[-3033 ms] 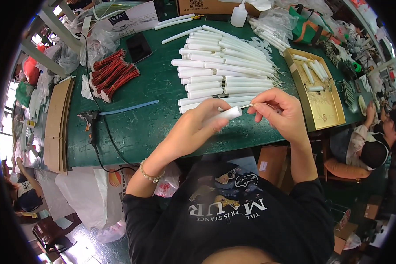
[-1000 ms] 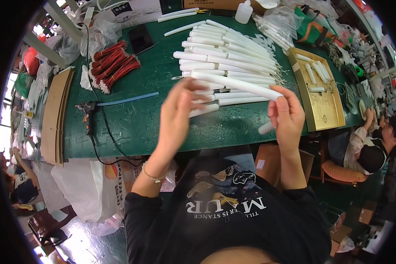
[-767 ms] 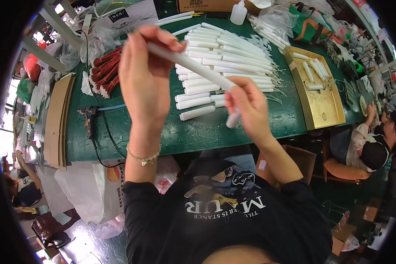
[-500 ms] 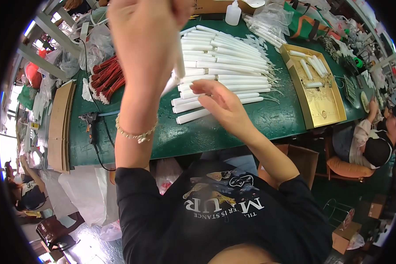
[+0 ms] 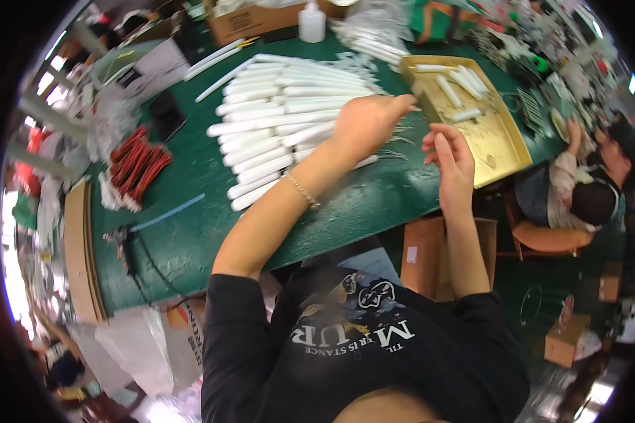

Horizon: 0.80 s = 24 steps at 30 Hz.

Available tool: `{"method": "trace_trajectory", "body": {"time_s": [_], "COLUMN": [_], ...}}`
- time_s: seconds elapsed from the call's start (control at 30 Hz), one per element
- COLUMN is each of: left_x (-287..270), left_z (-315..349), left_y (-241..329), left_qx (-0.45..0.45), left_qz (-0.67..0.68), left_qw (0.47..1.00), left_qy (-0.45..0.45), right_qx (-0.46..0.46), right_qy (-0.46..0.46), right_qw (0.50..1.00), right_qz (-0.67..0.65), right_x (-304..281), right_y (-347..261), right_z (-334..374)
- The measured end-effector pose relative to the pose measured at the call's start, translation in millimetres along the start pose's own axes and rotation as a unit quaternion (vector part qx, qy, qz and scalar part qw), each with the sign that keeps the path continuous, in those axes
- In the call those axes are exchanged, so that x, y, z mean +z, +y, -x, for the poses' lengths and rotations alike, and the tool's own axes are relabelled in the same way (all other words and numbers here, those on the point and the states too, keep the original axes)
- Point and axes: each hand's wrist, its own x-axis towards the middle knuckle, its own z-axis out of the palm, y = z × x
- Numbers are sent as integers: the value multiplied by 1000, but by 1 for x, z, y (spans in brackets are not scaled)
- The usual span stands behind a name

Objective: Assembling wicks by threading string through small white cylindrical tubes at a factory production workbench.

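Observation:
My left hand (image 5: 374,123) reaches across the right part of a fanned pile of white candle-shaped sticks (image 5: 257,151). Its fingers are closed, with their tips toward the yellow box; what they hold, if anything, is hidden. Thin pale wires (image 5: 395,139) trail from the pile's right ends, just below that hand. To its right, my right hand (image 5: 453,158) is raised at the box's left side, fingers loosely bent and apart, with nothing visible in it.
A shallow yellow box (image 5: 501,141) holds several short white sticks. Red wire bundles (image 5: 137,169), a glue gun (image 5: 123,247) and a cardboard stack (image 5: 81,254) are at left. A white squeeze bottle (image 5: 312,25) stands at the back. A seated person (image 5: 585,183) works at right.
My left hand has swung down and right from above the pile, where it had a white stick. The right hand has moved right, off the pile toward the box. The view has shifted.

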Motion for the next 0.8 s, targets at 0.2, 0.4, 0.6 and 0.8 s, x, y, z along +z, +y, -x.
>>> {"method": "trace_trajectory", "body": {"time_s": [0.2,0.4,0.6,0.8], "left_x": [17,16,5,-8], "left_z": [10,13,11,4], "left_y": [-26,-21,-11,21], "left_qx": [114,90,85,31], "left_qz": [-74,-71,-38,35], "left_qw": [986,984,991,997], "left_qy": [-100,-136,-93,-66], "right_qx": [-86,-177,-178,-254], "right_qy": [-11,-67,-34,60], "right_qw": [919,667,637,734], "right_qz": [385,721,749,627], "right_x": [-115,-150,-151,-119], "right_y": [13,49,11,-69], "right_z": [-79,-115,-117,-87]}}
